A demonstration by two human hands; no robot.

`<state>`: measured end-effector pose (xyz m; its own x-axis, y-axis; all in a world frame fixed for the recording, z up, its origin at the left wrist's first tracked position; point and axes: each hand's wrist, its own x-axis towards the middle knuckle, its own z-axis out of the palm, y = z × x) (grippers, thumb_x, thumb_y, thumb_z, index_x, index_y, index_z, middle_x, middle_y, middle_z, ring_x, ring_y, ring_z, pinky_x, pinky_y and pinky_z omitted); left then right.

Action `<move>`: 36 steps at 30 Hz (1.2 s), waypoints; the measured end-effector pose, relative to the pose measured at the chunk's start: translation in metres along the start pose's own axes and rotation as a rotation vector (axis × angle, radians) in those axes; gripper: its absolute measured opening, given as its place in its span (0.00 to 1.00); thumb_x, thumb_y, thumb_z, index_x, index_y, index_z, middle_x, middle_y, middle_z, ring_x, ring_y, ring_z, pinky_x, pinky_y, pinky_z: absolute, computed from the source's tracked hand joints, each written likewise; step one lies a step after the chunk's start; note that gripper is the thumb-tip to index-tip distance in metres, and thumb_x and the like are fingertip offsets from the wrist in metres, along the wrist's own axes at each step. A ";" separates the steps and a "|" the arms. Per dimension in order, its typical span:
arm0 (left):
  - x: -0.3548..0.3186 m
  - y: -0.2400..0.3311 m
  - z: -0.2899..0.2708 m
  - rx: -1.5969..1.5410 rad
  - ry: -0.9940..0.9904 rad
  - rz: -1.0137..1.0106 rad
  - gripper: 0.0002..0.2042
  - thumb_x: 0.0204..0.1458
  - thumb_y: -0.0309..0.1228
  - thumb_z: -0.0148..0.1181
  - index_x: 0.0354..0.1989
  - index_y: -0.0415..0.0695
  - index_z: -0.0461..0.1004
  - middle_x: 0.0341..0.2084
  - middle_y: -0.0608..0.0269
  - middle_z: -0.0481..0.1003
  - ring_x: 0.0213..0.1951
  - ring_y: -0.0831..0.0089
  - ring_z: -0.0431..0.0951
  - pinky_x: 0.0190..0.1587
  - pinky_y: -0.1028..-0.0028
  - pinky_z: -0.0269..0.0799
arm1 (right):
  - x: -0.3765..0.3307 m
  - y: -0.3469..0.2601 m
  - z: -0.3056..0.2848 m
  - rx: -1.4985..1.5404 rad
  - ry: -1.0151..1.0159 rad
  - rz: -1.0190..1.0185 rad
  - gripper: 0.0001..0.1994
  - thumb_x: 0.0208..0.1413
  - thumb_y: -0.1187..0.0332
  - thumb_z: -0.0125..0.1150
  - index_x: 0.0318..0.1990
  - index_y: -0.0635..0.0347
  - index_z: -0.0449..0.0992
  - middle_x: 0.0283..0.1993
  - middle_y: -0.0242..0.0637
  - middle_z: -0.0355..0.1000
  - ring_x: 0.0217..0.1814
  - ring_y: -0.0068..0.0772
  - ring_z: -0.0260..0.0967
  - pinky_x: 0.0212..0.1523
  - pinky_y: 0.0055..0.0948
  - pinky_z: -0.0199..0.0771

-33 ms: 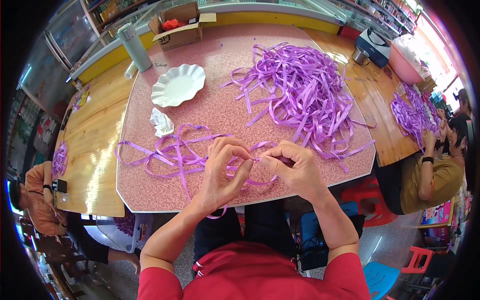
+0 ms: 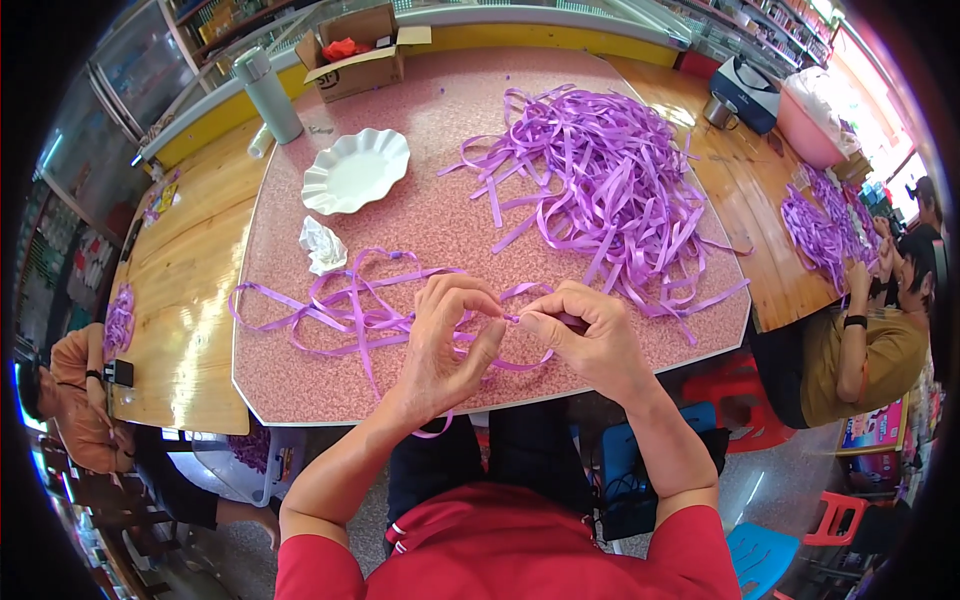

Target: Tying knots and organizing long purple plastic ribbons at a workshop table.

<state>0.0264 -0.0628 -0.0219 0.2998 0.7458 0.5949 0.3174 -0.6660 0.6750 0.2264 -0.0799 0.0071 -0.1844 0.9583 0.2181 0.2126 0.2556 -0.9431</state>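
Observation:
Over the near edge of the pink speckled table (image 2: 420, 120), my left hand (image 2: 455, 335) pinches a purple ribbon (image 2: 362, 318) between thumb and fingertips. My right hand (image 2: 590, 335) is closed on the same ribbon, its fingertips almost meeting the left ones. A small dark purple bit shows between them, too small to make out. Loops of ribbon trail left across the table, and one hangs over the edge by my left wrist. A large heap of purple ribbons (image 2: 620, 180) lies beyond my right hand.
A white fluted dish (image 2: 356, 170) and crumpled white tissue (image 2: 323, 246) lie at left. Farther back stand a green bottle (image 2: 268, 98) and an open cardboard box (image 2: 362, 72). One person (image 2: 870, 350) handles ribbons at right; another person (image 2: 85, 400) sits at left.

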 end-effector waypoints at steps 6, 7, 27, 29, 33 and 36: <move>0.011 0.011 -0.007 0.371 -0.073 0.214 0.15 0.47 0.30 0.69 0.41 0.44 0.72 0.40 0.60 0.72 0.50 0.61 0.71 0.58 0.55 0.58 | -0.003 -0.003 -0.002 -0.089 -0.016 -0.011 0.05 0.56 0.72 0.68 0.37 0.64 0.83 0.27 0.27 0.67 0.27 0.15 0.60 0.26 0.22 0.58; 0.013 0.011 -0.008 0.506 -0.112 0.323 0.15 0.46 0.32 0.70 0.39 0.44 0.72 0.38 0.61 0.72 0.50 0.62 0.71 0.59 0.53 0.57 | -0.003 -0.004 -0.003 -0.129 -0.038 -0.036 0.04 0.56 0.72 0.68 0.36 0.64 0.82 0.27 0.29 0.67 0.27 0.17 0.61 0.26 0.23 0.59; 0.026 0.029 -0.008 -0.376 -0.482 -0.148 0.07 0.52 0.27 0.63 0.39 0.41 0.77 0.46 0.55 0.73 0.44 0.59 0.76 0.48 0.61 0.72 | -0.030 -0.011 -0.017 0.027 -0.142 -0.311 0.05 0.56 0.72 0.67 0.32 0.64 0.79 0.28 0.36 0.69 0.29 0.32 0.68 0.30 0.31 0.66; 0.036 0.026 0.019 -0.226 -0.496 0.011 0.08 0.53 0.27 0.63 0.40 0.41 0.77 0.49 0.54 0.71 0.46 0.56 0.76 0.47 0.60 0.74 | -0.038 -0.022 -0.022 0.139 -0.194 -0.336 0.04 0.55 0.73 0.68 0.30 0.62 0.80 0.30 0.35 0.75 0.30 0.31 0.71 0.30 0.29 0.69; 0.075 0.005 0.073 -0.031 -0.648 0.166 0.06 0.53 0.26 0.62 0.39 0.43 0.77 0.54 0.54 0.71 0.52 0.50 0.74 0.45 0.57 0.76 | -0.059 -0.028 -0.024 0.348 -0.436 -0.327 0.06 0.55 0.69 0.70 0.32 0.63 0.82 0.30 0.36 0.74 0.29 0.30 0.71 0.28 0.28 0.68; 0.115 -0.004 0.084 -0.097 -0.578 0.259 0.05 0.53 0.27 0.61 0.38 0.43 0.77 0.56 0.54 0.70 0.49 0.52 0.76 0.47 0.58 0.74 | -0.068 -0.029 -0.032 0.308 -0.509 -0.321 0.04 0.57 0.71 0.68 0.35 0.62 0.81 0.32 0.35 0.76 0.32 0.32 0.72 0.32 0.28 0.71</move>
<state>0.1355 0.0247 0.0071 0.8012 0.4152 0.4308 0.0951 -0.7993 0.5934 0.2634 -0.1482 0.0277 -0.6377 0.6424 0.4251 -0.1978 0.3968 -0.8963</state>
